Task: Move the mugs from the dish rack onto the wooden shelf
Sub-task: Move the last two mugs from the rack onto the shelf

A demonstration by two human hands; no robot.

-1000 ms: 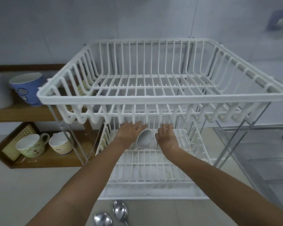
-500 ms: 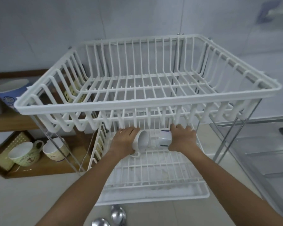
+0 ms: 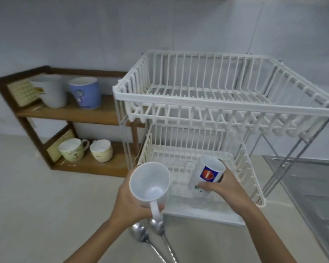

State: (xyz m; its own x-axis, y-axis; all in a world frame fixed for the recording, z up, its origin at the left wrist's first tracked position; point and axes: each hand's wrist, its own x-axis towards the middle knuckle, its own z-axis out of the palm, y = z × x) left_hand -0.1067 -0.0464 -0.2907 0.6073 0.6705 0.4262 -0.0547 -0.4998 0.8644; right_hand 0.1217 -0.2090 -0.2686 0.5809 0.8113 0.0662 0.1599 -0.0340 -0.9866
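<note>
Clearly, in the head view, the job is near its end. The left hand (image 3: 129, 200), low and centre-left in the frame, is wrapped around a plain white mug (image 3: 150, 184) with its mouth tipped toward the camera and its handle pointing down past the fingers. The right hand (image 3: 219, 186), just right of centre, is closed on a white mug with a blue and red logo (image 3: 206, 176), tilted, and held in front of the lower tier of the white dish rack (image 3: 217, 103). Both mugs look lifted clear of the wires, though the logo mug hangs over the lower basket.

Neither tier shows any crockery, as far as the blurred frame lets me tell; so these two look like the last to go.

At the left of the frame stands the wooden shelf (image 3: 68, 112). Its upper board carries a white mug (image 3: 51, 91) and a blue mug (image 3: 85, 94); its lower board carries two patterned cups (image 3: 85, 152) side by side. Bare board shows to the right of the cups on both levels, partly hidden behind the rack's leg.

What is left, by my judgement, is carrying both held mugs across to the shelf and setting them down.

At the bottom centre two metal spoons (image 3: 146, 232) lie on the counter (image 3: 36, 186), below the left hand.
</note>
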